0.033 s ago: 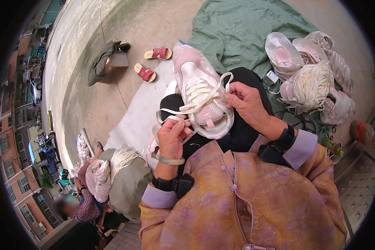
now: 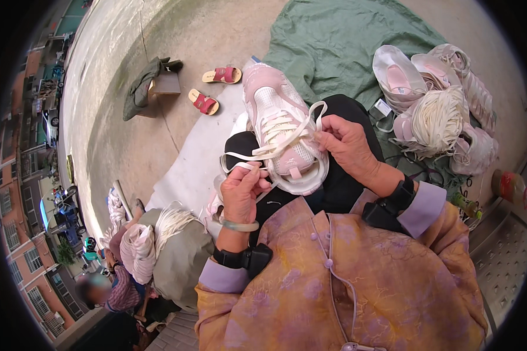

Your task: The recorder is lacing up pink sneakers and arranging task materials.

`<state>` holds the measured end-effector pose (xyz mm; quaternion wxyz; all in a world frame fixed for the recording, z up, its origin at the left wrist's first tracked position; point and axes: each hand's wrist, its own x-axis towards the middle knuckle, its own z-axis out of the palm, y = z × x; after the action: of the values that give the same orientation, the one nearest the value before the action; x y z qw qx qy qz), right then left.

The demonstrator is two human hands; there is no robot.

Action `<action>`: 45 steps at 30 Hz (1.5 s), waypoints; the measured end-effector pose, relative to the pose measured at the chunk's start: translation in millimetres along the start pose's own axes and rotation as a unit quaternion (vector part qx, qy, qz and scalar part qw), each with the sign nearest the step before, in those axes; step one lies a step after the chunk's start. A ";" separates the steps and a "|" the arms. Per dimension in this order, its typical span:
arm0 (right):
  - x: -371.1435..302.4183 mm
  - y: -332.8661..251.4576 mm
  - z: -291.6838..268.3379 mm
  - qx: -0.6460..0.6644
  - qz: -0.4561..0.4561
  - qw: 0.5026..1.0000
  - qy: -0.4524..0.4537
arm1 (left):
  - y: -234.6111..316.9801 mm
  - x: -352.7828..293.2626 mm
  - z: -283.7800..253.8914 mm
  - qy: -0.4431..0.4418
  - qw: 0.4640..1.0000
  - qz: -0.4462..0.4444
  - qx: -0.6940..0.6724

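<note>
Red-strapped sandals (image 2: 223,75) on concrete floor (image 2: 216,29); near them, a box (image 2: 168,85) with dark green cloth (image 2: 137,96) against it. Far left, orange-brown buildings (image 2: 26,241) with barred windows (image 2: 39,302), a blue vehicle (image 2: 69,220). Lower left, another person (image 2: 122,282), patterned top (image 2: 123,293).

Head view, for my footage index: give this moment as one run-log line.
left hand: pinching white lace | right hand: pinching same lace | pink shoe: on lap, toe away | shoe pile: at right
</note>
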<state>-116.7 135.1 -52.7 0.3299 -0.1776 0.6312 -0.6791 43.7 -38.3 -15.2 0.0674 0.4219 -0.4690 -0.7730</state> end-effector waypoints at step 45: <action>-8.6 -14.0 79.5 -0.032 0.188 0.978 -0.089 | -21.0 24.4 3.3 0.037 0.910 0.315 0.266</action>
<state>-61.3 81.8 -26.5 0.5009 -0.1263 0.6424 -0.5661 31.9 -36.7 -45.3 0.2103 0.2823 -0.7629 -0.5422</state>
